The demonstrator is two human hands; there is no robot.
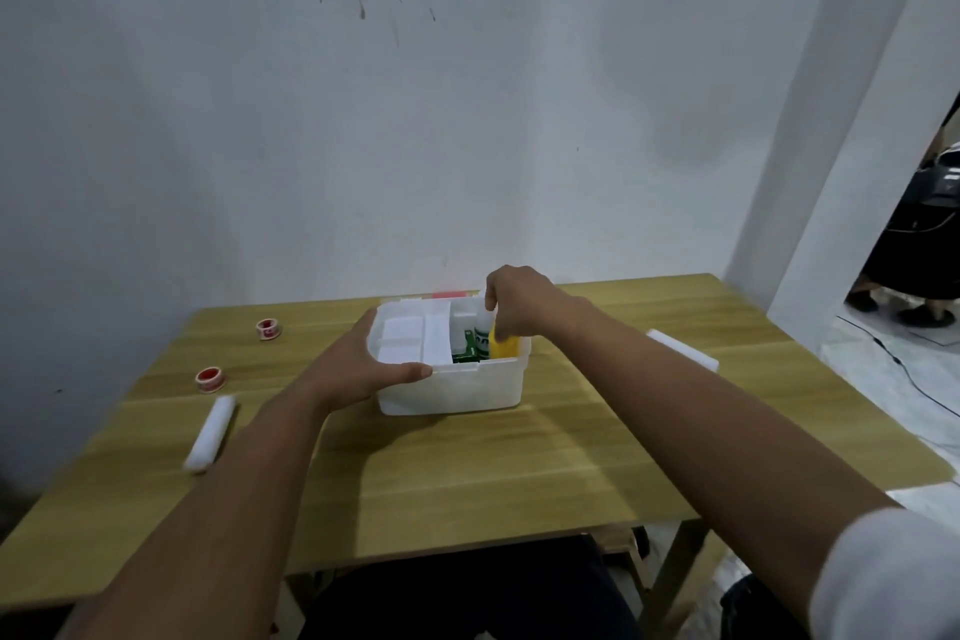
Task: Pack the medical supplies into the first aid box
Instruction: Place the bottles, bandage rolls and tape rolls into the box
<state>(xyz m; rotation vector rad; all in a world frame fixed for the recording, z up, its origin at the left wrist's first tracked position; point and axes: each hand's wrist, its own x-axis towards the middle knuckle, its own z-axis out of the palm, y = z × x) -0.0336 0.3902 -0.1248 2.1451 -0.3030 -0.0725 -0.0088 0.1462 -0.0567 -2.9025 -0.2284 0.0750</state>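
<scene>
A right hand (514, 299) pinches a white bottle (484, 334) standing in the right side of an open white box (452, 390) on a wooden table (467, 473), while the left hand (371, 366) grips the box's near-left corner. Two red tape rolls (209, 378) and a white bandage roll (210, 434) lie to the left.

A single head-worn camera looked forward and down across the wooden table (467, 473) (wide-angle, so edges bowed), facing a white wall (363, 120) close behind it. Both forearms reached away from the lens, near the frame's bottom.
</scene>
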